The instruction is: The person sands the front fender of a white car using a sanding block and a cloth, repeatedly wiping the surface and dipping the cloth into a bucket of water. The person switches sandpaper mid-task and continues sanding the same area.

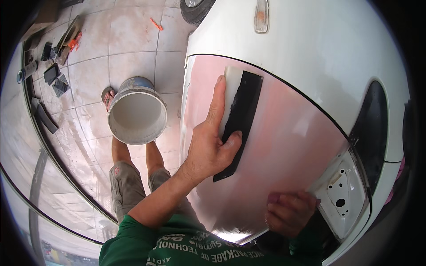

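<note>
My left hand (212,142) is closed on a long sanding block (229,95), pale with a strip of black sandpaper (246,97) over it. Its index finger stretches along the block's left edge and the thumb presses on the black paper. The block lies flat against a white car door panel (284,119) coated with patchy pink primer. Lower right, my right hand (289,215) is curled close to the panel, near the window opening. A purple-pink piece (274,197) shows between its fingers; what kind it is cannot be made out.
A bucket (137,86) of cloudy water stands on the tiled floor by my legs. Sandpaper pieces (52,73), a can (27,72) and orange scraps (156,24) lie at left. The car's white front fender (319,40) and tyre (197,12) border the panel.
</note>
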### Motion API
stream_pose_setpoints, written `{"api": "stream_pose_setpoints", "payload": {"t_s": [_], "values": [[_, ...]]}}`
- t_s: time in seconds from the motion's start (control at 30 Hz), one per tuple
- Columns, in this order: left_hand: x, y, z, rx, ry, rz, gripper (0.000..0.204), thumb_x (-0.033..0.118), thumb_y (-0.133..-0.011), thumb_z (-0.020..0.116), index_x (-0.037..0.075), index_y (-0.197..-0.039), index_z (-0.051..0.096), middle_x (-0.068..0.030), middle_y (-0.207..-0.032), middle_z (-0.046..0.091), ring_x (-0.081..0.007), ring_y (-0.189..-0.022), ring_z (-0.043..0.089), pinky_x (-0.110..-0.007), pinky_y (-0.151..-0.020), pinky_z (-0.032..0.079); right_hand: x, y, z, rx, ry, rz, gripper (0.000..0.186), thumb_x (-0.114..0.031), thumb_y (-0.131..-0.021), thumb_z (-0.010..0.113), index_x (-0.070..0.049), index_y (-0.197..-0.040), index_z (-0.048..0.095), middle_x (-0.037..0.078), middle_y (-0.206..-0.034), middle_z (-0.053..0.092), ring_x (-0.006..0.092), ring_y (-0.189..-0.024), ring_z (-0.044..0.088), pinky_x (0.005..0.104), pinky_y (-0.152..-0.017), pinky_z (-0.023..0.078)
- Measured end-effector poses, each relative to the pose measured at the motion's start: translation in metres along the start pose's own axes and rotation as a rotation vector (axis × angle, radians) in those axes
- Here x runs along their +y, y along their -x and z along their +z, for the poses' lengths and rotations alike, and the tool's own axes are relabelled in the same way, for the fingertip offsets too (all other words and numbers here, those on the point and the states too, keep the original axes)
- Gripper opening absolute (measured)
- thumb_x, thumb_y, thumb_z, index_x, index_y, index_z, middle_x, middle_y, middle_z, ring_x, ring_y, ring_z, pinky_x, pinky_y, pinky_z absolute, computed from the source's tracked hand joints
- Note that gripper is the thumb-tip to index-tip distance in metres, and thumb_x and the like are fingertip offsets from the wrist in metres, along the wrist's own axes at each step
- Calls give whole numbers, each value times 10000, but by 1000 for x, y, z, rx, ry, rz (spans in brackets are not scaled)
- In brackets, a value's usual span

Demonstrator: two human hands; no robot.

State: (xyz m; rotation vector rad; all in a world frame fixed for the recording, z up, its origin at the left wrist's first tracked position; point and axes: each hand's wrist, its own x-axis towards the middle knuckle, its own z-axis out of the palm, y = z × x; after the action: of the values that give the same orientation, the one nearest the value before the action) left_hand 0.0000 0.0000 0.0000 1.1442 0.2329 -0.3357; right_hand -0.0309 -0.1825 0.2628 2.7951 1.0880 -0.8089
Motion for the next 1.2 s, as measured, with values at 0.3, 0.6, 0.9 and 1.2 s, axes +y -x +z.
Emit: {"api": "stream_pose_setpoints", "payload": {"t_s": [0.3,0.6,0.9,1.2], "values": [[-1,3,0,13,-158,15,1070,-78,-866,601,107,-1762,46,-273,-1751,326,-344,-1261,712,-323,-868,596,2,-9,-3,17,8,28,138,-243,-794,785,-302,-900,719,-143,-1047,740,143,-1115,675,465,-1097,454],[-6,6,2,27,-155,47,1060,-80,-859,591,91,-1758,57,-281,-1761,287,-429,-1451,574,-392,-1086,537,-3,-5,-4,-2,29,54,171,-253,-795,790,-310,-939,718,-139,-1088,733,149,-1118,672,475,-1100,451],[-20,-11,-8,66,-88,-105,1071,-55,-867,633,104,-1759,61,-288,-1499,578,-310,-935,610,-373,-825,512,-1,-6,-1,0,18,47,225,-234,-780,813,-315,-968,722,-143,-1092,728,157,-1137,664,483,-1075,461],[-37,-26,-18,99,-121,-89,1067,-3,-875,648,139,-1762,73,-270,-1379,693,-318,-733,719,-369,-686,597,-2,-9,-1,-11,-11,49,220,-226,-791,813,-317,-968,719,-147,-1094,722,157,-1141,665,489,-1061,468]]}}
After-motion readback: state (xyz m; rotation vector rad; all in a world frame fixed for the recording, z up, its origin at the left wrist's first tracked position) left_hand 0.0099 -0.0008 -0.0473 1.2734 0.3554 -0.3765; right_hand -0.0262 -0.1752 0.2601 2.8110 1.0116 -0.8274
